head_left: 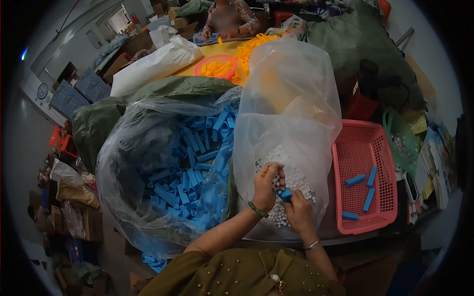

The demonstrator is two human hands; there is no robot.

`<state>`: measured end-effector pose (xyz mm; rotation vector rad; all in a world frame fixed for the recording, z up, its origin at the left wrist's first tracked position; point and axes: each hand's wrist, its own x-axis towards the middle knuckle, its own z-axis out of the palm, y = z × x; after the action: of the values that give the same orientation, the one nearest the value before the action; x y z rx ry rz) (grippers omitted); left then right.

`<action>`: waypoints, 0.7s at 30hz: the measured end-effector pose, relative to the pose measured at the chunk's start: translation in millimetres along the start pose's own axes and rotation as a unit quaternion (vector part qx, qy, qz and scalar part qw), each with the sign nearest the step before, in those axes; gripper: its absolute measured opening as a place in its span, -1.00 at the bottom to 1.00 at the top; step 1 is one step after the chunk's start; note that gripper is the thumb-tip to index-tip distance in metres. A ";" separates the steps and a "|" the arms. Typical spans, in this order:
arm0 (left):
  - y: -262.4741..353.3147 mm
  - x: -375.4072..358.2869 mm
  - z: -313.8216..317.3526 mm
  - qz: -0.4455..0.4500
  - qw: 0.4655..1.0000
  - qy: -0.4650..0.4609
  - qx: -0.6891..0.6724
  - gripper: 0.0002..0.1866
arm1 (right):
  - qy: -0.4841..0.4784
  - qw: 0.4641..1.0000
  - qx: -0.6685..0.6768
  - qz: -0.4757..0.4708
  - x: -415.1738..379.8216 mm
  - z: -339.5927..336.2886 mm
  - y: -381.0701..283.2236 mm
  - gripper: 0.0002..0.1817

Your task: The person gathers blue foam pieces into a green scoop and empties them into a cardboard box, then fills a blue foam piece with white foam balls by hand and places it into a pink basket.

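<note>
In the head view, my right hand grips a short blue triangular tube, one end toward my other hand. My left hand, a green bead bracelet on its wrist, is curled around several small white balls right beside the tube's end. Beneath both hands, a heap of white balls lies in a clear plastic bag. To the left, a large clear bag holds many blue triangular tubes.
A pink basket at right contains several blue tubes. Behind, a round pink basket and a pile of orange pieces sit on a yellow tabletop. Another person sits across. Green sacks and a green bag stand at right.
</note>
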<state>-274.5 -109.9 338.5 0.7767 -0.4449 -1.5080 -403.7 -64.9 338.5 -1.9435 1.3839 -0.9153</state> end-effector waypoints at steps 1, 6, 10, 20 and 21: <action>0.8 0.7 0.8 0.015 1.000 -0.004 0.006 -0.77 | 0.007 1.000 0.011 -0.008 -0.3 0.9 2.4 -0.69; 10.8 -1.1 7.8 0.015 1.000 -0.015 -0.005 -0.71 | 0.019 0.999 0.029 -0.009 -1.4 2.7 9.9 -0.64; 10.2 -4.5 6.7 0.002 0.998 -0.054 -0.024 -0.68 | 0.025 0.996 0.085 0.017 -4.1 2.5 10.2 -0.64; 8.9 -4.1 12.3 0.033 0.996 -0.078 -0.008 -0.70 | 0.035 0.990 0.130 0.027 -3.8 4.3 13.7 -0.71; 9.4 -4.5 13.9 0.039 0.997 -0.072 0.002 -0.70 | 0.050 0.989 0.137 0.017 -3.4 4.9 13.0 -0.75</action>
<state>-277.8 -109.0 355.5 0.6492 -0.5808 -1.4953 -407.8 -65.2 324.8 -1.6833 1.2659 -1.1351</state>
